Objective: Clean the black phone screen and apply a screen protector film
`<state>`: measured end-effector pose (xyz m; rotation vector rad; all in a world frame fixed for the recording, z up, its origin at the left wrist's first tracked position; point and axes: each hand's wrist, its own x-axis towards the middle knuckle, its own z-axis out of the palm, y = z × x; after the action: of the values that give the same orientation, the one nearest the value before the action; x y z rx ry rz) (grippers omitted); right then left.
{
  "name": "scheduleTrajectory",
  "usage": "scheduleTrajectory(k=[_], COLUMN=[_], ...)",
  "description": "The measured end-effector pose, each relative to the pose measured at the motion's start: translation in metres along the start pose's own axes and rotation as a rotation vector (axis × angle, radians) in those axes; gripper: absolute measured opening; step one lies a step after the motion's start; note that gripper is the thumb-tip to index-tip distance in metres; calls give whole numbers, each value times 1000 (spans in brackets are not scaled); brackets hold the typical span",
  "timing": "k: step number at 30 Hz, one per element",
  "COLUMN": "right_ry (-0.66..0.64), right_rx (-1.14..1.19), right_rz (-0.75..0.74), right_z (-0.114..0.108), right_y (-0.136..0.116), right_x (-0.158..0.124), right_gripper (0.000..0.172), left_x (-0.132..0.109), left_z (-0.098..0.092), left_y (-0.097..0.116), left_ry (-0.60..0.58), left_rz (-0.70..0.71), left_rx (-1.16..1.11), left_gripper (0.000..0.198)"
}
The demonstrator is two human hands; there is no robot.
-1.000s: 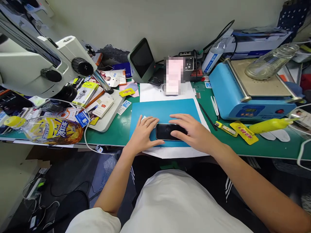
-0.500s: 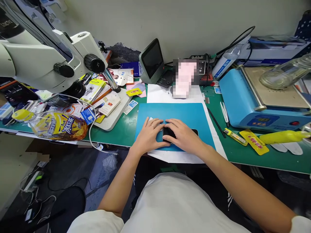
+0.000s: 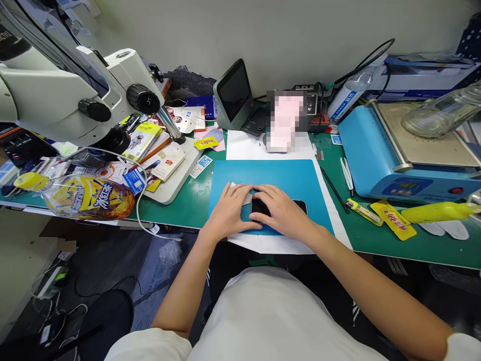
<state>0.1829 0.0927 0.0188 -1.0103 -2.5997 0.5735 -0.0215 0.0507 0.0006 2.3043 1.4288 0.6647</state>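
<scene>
A black phone [image 3: 296, 205] lies screen up on a blue mat [image 3: 285, 175] near the bench's front edge. My right hand [image 3: 280, 210] lies over the phone's left half with the fingers bent down on it. My left hand [image 3: 229, 213] rests flat beside the phone's left end, a ring on one finger, its fingers over a small white slip [image 3: 246, 199]. Most of the phone's screen is hidden by my right hand.
A microscope [image 3: 67, 95] overhangs the cluttered left side, with a snack bag [image 3: 86, 196] at the front. A small screen [image 3: 233, 93] stands at the back. A blue machine [image 3: 394, 160], tweezers [image 3: 345, 173], yellow packets [image 3: 393, 219] and a yellow bottle [image 3: 436, 210] lie right.
My right hand has slid left along the phone, from its middle to its left end, next to my left hand. The view shifted slightly.
</scene>
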Motion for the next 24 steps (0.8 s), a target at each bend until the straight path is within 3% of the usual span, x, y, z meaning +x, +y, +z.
scheduleTrajectory(k=[16,24], right_ry=[-6,-3], right_rx=[7,-35], right_rz=[-2,5], right_z=[3,13], right_y=[1,-1], right_x=[1,4], right_gripper=[53,66], left_x=[1,0], left_z=[0,0], left_y=[1,0], left_ry=[-26,-43], left_rz=[2,-13], left_rx=[-51,-89], left_gripper=[100,92])
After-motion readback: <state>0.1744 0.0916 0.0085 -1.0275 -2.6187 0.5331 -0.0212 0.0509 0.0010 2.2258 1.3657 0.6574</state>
